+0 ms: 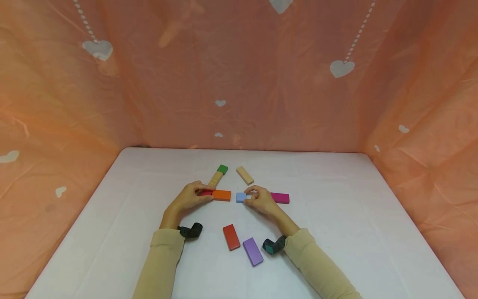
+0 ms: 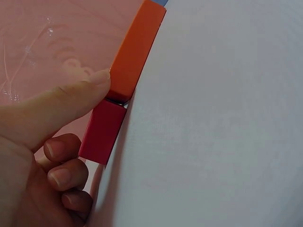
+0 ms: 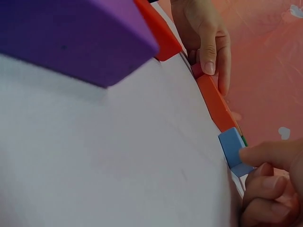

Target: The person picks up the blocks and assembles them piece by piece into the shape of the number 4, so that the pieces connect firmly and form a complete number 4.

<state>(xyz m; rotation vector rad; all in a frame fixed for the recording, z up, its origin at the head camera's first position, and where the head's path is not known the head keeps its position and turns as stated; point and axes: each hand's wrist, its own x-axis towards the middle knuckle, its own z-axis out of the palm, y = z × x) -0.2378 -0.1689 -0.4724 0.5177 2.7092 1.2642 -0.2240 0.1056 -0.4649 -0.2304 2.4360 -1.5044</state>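
Note:
In the head view my left hand (image 1: 192, 195) pinches the left end of an orange block (image 1: 222, 195), thumb in front and index finger behind. A crimson block (image 2: 102, 131) meets that end; the left wrist view shows the thumb tip beside their seam. My right hand (image 1: 261, 201) grips a small light blue block (image 1: 240, 197) between thumb and finger, a short gap right of the orange one. The right wrist view shows this blue block (image 3: 232, 147) with the thumb on its face. Just beyond the right hand lies a magenta block (image 1: 280, 198), its left end hidden.
Behind the left hand, a plain wooden block (image 1: 215, 179) touches a green block (image 1: 223, 169). Another plain block (image 1: 245, 175) slants behind the right hand. Nearer, between the forearms, lie a red block (image 1: 231, 237) and a purple block (image 1: 252, 251) on the white table (image 1: 321, 174).

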